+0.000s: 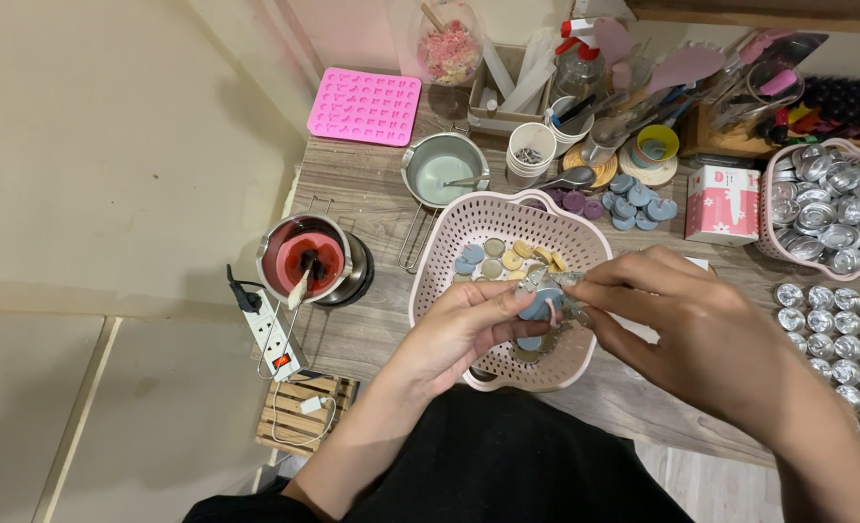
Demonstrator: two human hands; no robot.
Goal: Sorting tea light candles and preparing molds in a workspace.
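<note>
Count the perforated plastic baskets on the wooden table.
2: one pink perforated plastic basket under both hands at the centre, one pink perforated basket of foil cups at the right edge, partly cropped.

Both hands (469, 324) (687, 320) pinch a small blue wax disc (538, 308) over the pink basket (449, 237).

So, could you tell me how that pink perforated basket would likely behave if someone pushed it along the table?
The pink basket looks like thin plastic with holes throughout, so probably light and easy to slide. Its wide, low bowl shape suggests it would not tip readily. The small wax discs inside lie loose and would likely shift.
</note>
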